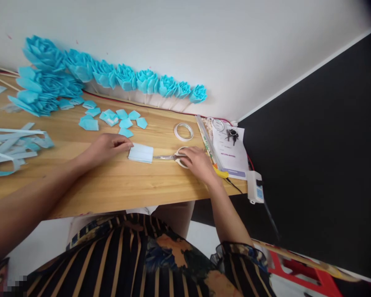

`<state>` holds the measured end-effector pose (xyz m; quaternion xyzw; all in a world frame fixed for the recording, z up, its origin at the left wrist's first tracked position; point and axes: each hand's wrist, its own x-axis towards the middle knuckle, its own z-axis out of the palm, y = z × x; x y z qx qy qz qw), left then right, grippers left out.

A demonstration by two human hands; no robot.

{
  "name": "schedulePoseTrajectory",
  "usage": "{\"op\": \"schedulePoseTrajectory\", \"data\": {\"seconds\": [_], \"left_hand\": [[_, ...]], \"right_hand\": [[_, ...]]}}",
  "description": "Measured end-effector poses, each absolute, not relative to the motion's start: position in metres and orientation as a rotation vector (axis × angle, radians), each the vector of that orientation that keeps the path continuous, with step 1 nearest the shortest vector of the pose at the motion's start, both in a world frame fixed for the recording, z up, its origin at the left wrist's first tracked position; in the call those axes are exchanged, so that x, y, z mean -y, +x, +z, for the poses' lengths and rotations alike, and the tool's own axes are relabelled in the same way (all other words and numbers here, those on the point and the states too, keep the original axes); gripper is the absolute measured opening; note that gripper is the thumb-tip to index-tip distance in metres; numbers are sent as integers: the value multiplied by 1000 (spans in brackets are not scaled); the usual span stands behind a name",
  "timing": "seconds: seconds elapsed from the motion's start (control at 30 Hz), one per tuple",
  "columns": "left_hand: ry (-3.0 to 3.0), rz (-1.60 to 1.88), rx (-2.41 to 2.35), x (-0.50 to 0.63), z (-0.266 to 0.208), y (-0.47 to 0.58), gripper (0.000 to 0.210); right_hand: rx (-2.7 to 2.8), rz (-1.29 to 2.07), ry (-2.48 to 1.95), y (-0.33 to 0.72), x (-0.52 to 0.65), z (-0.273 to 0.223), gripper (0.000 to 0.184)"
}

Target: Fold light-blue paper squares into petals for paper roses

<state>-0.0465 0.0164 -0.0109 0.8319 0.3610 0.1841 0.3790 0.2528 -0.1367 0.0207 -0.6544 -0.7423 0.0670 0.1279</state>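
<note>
A folded piece of light blue paper (141,153) lies flat on the wooden table. Its upper left corner is pinched between the thumb and fingers of my left hand (108,146). To the right, scissors (167,157) with white handles lie near the tabletop, their blades pointing left and the tips close to the paper's right edge. The fingers of my right hand (199,162) are curled on the scissors' handles. Cut blue pieces shaped like petals (125,123) are scattered just beyond the paper.
Blue paper flowers (125,76) on thin sticks lean along the wall, with more piled at the left. Blue paper strips (21,144) lie on the near left. A tape roll (183,131), keys (233,135) on a printed sheet (228,152) and a power strip (255,187) are right.
</note>
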Motion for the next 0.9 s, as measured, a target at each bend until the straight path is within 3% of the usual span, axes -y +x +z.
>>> {"op": "schedulePoseTrajectory", "data": {"seconds": [0.23, 0.4, 0.63, 0.9], "left_hand": [[2167, 364, -950, -24, -14, -40, 41], [2226, 273, -932, -28, -5, -36, 38], [2069, 436, -938, -5, 12, -7, 33], [1838, 617, -936, 0, -1, 2, 32]], "right_hand": [[2019, -46, -1958, 280, 94, 9, 29], [2116, -34, -2112, 284, 70, 0, 28], [2110, -46, -2179, 277, 70, 3, 24], [2025, -49, -2129, 279, 70, -6, 21]]}}
